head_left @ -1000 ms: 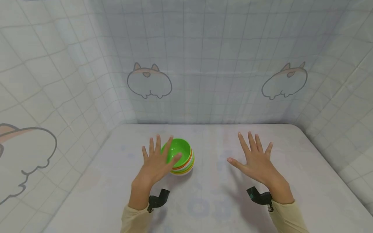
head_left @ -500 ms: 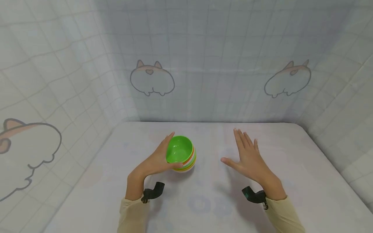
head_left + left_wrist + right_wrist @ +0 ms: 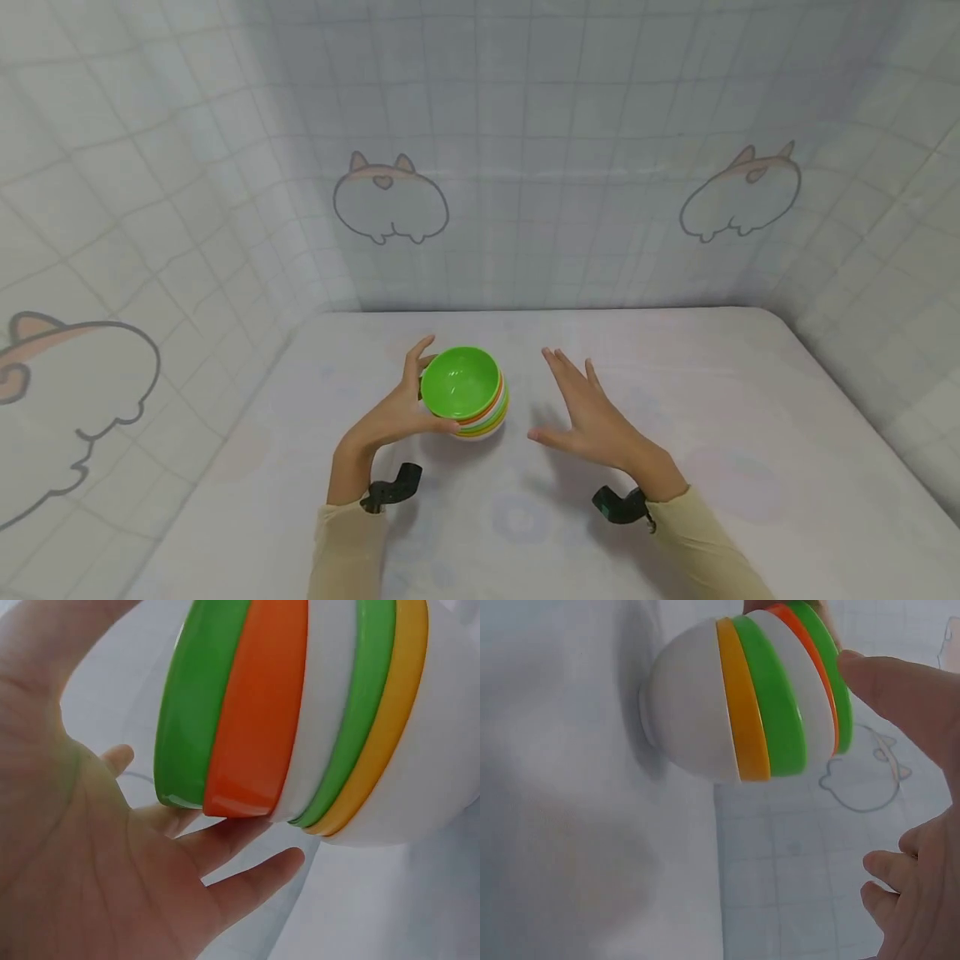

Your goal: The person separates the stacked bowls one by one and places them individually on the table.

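A stack of nested bowls (image 3: 461,383) stands on the covered table, left of the middle in the head view. The green bowl (image 3: 202,705) is on top, with the orange bowl (image 3: 259,712), white, green and yellow bowls beneath, and the white bowl (image 3: 686,705) at the bottom. My left hand (image 3: 393,412) is spread around the stack's left side, thumb in front and fingers behind; the palm stands apart, and contact at the fingertips is partly hidden. To the right of the stack my right hand (image 3: 596,425) hovers with straight fingers, holding nothing.
A pale patterned cloth (image 3: 675,375) covers the table. Grid-patterned fabric walls (image 3: 562,208) with animal drawings rise at the back and both sides. A dark wrist camera (image 3: 393,487) sits on the left wrist, and another camera (image 3: 621,504) on the right.
My left hand has turned from palm-down to a spread around the stack's left side. The right hand has moved left, closer to the bowls, and its fingers have drawn together.
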### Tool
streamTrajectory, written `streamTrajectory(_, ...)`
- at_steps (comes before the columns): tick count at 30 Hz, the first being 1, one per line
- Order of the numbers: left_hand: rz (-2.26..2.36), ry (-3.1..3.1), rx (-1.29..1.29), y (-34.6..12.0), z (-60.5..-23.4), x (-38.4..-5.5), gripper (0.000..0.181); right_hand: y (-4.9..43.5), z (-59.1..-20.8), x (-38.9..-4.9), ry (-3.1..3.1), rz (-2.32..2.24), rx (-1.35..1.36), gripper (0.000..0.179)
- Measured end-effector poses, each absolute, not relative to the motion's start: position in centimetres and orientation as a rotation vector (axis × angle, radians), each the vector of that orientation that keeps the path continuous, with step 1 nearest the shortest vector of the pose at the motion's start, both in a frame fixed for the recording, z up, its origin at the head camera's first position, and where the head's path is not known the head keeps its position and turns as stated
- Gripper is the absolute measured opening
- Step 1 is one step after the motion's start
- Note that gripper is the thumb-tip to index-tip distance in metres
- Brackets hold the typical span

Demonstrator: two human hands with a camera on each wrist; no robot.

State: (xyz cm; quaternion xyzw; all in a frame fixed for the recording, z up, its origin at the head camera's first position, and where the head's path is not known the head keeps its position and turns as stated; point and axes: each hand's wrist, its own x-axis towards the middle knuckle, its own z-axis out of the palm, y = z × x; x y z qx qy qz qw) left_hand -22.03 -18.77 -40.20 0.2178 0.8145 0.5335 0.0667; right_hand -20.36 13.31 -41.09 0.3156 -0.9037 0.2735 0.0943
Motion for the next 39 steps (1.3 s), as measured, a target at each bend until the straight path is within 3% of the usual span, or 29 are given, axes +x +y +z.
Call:
streamTrajectory(12,1.642,2.411,0.700,-19.6,-41.3,-22.0,0.117,10.8,-41.1,-21.8,-2.660,0.873,1.063,0.107)
streamTrajectory(22,1.688,2.351,0.678,-19.1,-41.9,-22.3,0.105,8.0,-40.9,-24.4,-2.623,1.520,1.122,0.114)
streamTrajectory(30,1.695,2.331,0.682,-18.8,-42.3,-22.5,0.106,6.2,-40.2,-25.2,-2.616,1.517,1.320,0.118)
streamTrajectory(39,1.718,2.324,0.720,-18.8,-42.6,-22.8,0.109,4.9,-37.7,-24.5,-2.363,1.546,1.609,0.082)
